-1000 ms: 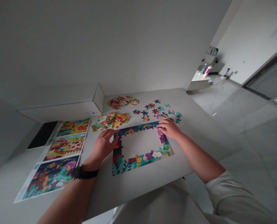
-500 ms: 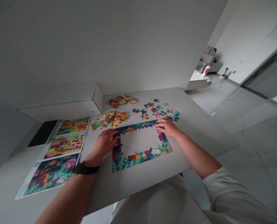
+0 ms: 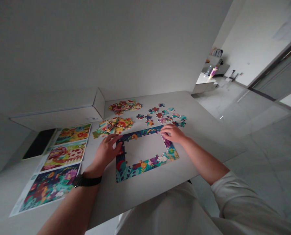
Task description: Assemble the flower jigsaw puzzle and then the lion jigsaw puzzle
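One pale grey table (image 3: 135, 191) is seen, with one long white cardboard box (image 3: 59, 117) set at its back left. Three brightly coloured printed pictures (image 3: 63, 156) on white paper are laid out in a column at the left. One rectangular jigsaw border (image 3: 145, 165) of dark blue, teal and purple pieces is laid flat, bare tabletop being enclosed by it. One flat black rectangular slab (image 3: 39, 143) is placed beside the pictures. Two heaps of pieces are piled beyond the border: one mainly yellow heap (image 3: 116, 125) and, farther back, one mainly red heap (image 3: 125, 106). More than a dozen loose multicoloured pieces (image 3: 162, 120) are scattered to their right; an exact count is prevented by overlap.

The border is positioned between two hands. Its far left corner is touched by the left hand (image 3: 107, 150), which is spread with thumb apart, nothing being gripped. Its far right corner is touched by the right hand (image 3: 174, 133), fingers bent together; whether a piece is pinched cannot be told.
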A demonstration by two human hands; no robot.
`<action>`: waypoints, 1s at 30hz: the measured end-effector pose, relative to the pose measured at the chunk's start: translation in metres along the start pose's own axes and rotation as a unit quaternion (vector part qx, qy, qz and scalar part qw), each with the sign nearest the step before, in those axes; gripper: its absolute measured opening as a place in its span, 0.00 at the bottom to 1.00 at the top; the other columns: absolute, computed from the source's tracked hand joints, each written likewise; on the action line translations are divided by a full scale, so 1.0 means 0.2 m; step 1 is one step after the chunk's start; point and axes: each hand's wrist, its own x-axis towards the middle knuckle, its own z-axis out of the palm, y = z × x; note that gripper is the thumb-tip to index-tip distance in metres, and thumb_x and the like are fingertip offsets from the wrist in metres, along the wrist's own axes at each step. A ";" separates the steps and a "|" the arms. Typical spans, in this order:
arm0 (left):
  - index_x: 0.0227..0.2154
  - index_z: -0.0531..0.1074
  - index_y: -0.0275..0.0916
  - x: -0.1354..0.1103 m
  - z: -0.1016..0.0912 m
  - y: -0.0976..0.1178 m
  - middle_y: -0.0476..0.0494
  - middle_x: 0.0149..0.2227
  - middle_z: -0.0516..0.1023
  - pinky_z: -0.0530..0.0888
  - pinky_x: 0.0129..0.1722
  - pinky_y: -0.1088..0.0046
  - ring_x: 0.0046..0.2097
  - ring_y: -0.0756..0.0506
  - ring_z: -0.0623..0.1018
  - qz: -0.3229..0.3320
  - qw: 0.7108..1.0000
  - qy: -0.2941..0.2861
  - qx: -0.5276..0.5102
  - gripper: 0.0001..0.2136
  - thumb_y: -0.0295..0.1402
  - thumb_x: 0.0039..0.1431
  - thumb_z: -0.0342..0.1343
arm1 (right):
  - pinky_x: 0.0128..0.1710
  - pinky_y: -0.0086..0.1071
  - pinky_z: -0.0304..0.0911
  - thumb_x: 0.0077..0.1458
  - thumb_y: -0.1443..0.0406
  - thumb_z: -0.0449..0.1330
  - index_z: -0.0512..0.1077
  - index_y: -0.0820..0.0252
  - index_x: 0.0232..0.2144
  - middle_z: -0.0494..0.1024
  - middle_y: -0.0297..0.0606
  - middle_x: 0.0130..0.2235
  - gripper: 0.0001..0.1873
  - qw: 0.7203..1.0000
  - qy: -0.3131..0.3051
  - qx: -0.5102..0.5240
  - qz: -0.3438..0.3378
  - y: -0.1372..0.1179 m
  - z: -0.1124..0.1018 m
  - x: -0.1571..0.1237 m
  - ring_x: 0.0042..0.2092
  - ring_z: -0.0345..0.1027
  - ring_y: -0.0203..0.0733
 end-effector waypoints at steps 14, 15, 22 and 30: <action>0.53 0.81 0.41 0.00 -0.07 0.11 0.40 0.48 0.83 0.80 0.41 0.69 0.36 0.45 0.81 -0.009 0.998 -0.006 -0.067 0.18 0.44 0.73 0.52 | 0.53 0.40 0.73 0.67 0.64 0.64 0.87 0.49 0.39 0.87 0.39 0.43 0.10 1.000 -0.009 0.017 0.010 -0.02 -0.02 0.00 0.46 0.81 0.44; 0.53 0.81 0.41 0.00 -0.07 0.12 0.40 0.47 0.83 0.80 0.39 0.69 0.34 0.46 0.80 -0.008 0.998 -0.006 -0.067 0.18 0.44 0.73 0.52 | 0.53 0.40 0.73 0.67 0.64 0.63 0.87 0.49 0.39 0.87 0.39 0.43 0.11 1.000 -0.009 0.019 0.009 -0.03 -0.02 0.00 0.46 0.81 0.45; 0.56 0.79 0.42 0.00 -0.08 0.13 0.38 0.51 0.82 0.79 0.39 0.69 0.33 0.48 0.78 -0.015 0.998 0.007 -0.065 0.19 0.44 0.73 0.52 | 0.52 0.40 0.74 0.68 0.63 0.62 0.87 0.51 0.38 0.87 0.39 0.42 0.11 1.000 0.000 0.015 0.012 -0.03 -0.03 0.00 0.46 0.81 0.45; 0.59 0.77 0.42 -0.01 -0.09 0.13 0.38 0.55 0.78 0.78 0.37 0.70 0.32 0.49 0.76 -0.003 0.998 0.032 -0.058 0.19 0.43 0.74 0.52 | 0.64 0.48 0.68 0.68 0.66 0.56 0.83 0.53 0.53 0.86 0.43 0.53 0.19 0.955 0.191 -0.082 0.211 0.12 -0.23 -0.02 0.56 0.78 0.51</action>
